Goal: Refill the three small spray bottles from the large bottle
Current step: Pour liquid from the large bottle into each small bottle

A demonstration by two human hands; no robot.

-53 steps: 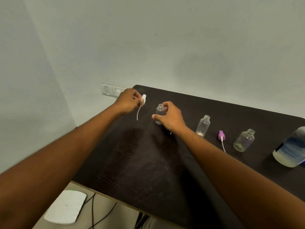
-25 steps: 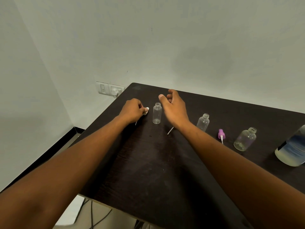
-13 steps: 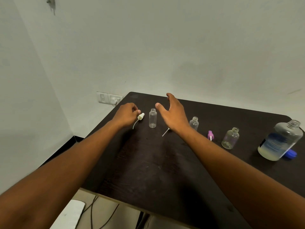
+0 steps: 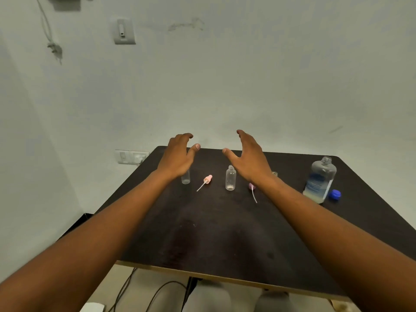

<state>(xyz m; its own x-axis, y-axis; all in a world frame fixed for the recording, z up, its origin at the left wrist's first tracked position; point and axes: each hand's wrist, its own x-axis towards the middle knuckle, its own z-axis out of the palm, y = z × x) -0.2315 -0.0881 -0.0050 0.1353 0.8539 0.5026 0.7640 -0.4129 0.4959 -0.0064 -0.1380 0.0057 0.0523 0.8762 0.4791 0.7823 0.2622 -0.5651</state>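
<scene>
Both hands hover above the dark table (image 4: pixel 213 233) with fingers spread and nothing in them. My left hand (image 4: pixel 177 157) covers the top of one small clear bottle (image 4: pixel 186 178). A pink spray head (image 4: pixel 206 180) with its tube lies right of that bottle. An uncapped small bottle (image 4: pixel 230 178) stands in the middle, just left of my right hand (image 4: pixel 249 158). My right wrist hides most of a purple spray head (image 4: pixel 252 188) and the third small bottle (image 4: pixel 274 174), of which only the rim shows. The large uncapped bottle (image 4: pixel 320 180) stands at the right, partly filled with liquid.
A blue cap (image 4: pixel 335 194) lies beside the large bottle. A wall socket (image 4: pixel 131 156) sits left of the table's far corner, and a switch (image 4: pixel 123 31) is higher on the wall. Cables (image 4: pixel 144 293) run on the floor under the table's front edge.
My left hand has let go of the white spray head and both hands have risen, open, above the table. The view has tilted up and to the right, bringing the large bottle fully in.
</scene>
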